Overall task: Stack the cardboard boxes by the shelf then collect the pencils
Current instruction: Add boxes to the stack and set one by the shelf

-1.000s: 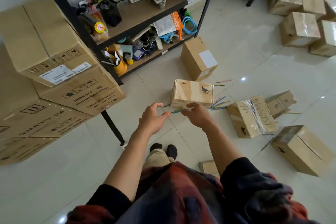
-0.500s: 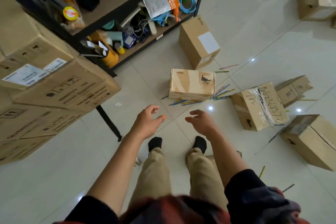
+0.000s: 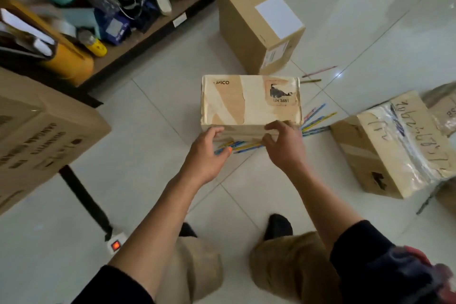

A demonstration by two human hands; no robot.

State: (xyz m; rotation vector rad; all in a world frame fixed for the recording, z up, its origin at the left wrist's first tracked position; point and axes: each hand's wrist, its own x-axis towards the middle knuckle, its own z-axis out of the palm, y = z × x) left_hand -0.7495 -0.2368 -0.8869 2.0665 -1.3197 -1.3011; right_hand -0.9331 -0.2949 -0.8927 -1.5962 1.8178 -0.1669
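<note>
A worn PICO cardboard box [image 3: 249, 101] lies on the tiled floor in front of me. Several coloured pencils [image 3: 240, 146] lie along its near edge, and more pencils [image 3: 317, 118] fan out at its right side. My left hand [image 3: 206, 155] reaches the box's near left corner, fingers loosely curved, holding nothing. My right hand [image 3: 283, 148] hovers at the near right edge with fingers spread and bent, gripping nothing. A taller PICO box [image 3: 261, 24] stands behind it by the shelf [image 3: 148, 37].
A taped box with handwriting [image 3: 394, 143] lies to the right. Large stacked cartons [image 3: 42, 131] stand at left beside the shelf leg [image 3: 84, 202]. A power strip with a lit switch [image 3: 115, 245] sits on the floor near my feet. Two pencils [image 3: 318, 74] lie farther back.
I have bent lower and closer; both hands moved forward from open air to the near edge of the worn box.
</note>
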